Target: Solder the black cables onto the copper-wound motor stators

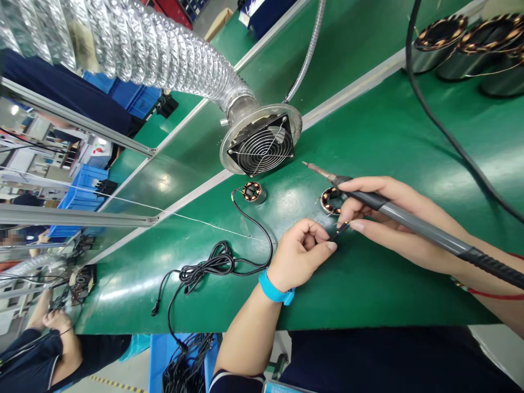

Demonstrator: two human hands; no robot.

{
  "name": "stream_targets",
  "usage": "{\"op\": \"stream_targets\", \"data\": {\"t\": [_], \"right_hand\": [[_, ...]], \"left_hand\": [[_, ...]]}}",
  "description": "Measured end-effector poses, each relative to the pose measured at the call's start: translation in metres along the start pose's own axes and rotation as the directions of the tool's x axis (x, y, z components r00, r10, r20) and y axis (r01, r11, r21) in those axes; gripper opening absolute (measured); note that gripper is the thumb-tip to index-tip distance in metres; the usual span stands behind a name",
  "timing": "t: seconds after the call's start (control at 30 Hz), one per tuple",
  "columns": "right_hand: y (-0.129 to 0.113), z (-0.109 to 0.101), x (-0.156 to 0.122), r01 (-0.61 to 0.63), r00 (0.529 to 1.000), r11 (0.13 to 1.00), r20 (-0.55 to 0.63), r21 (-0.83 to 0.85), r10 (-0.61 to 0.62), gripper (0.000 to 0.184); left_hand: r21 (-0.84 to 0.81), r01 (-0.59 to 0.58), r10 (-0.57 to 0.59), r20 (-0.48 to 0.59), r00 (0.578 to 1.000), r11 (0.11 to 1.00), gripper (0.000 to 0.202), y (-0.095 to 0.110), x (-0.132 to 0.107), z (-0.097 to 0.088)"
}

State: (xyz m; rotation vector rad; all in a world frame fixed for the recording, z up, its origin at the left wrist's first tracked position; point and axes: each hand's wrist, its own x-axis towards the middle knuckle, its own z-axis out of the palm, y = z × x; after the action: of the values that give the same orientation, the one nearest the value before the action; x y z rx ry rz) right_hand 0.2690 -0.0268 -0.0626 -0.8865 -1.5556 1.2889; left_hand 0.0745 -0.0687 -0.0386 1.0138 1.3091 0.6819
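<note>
My right hand (pixel 380 213) grips a grey soldering iron (pixel 409 218), its metal tip pointing left toward the fan. Its fingertips also pinch one end of a thin black wire (pixel 339 230). My left hand (pixel 301 254), with a blue wrist strap (pixel 275 289), is closed in a pinch on the other end of that wire. A small copper-wound stator (pixel 329 201) lies on the green mat just behind my fingers. A second stator (pixel 252 192) with a black lead sits to the left, near the fan.
A fume fan (pixel 262 144) on a silver flexible duct (pixel 155 49) stands at the mat's back edge. A coiled black cable (pixel 208 265) lies at the left. Larger wound stators (pixel 470 43) stand at far right. Another person's hands (pixel 53 319) work at lower left.
</note>
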Motion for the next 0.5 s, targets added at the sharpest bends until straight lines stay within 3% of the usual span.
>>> {"op": "stream_targets", "data": {"t": [0.1, 0.3, 0.5], "right_hand": [[-0.001, 0.000, 0.000, -0.030, 0.999, 1.000, 0.013, 0.002, 0.030, 0.036], [0.000, 0.004, 0.001, -0.094, 0.992, 0.986, 0.100, 0.138, 0.080, 0.038], [-0.007, 0.014, -0.008, -0.073, 0.997, 0.991, 0.035, 0.115, 0.070, 0.037]], "left_hand": [[0.017, -0.010, 0.009, 0.014, 1.000, 1.000, 0.052, 0.000, 0.000, 0.000], [0.082, -0.158, 0.156, 0.031, 0.987, 0.984, 0.053, 0.002, 0.002, 0.000], [0.139, -0.162, 0.148, 0.105, 0.983, 0.977, 0.058, 0.002, 0.003, 0.000]]}}
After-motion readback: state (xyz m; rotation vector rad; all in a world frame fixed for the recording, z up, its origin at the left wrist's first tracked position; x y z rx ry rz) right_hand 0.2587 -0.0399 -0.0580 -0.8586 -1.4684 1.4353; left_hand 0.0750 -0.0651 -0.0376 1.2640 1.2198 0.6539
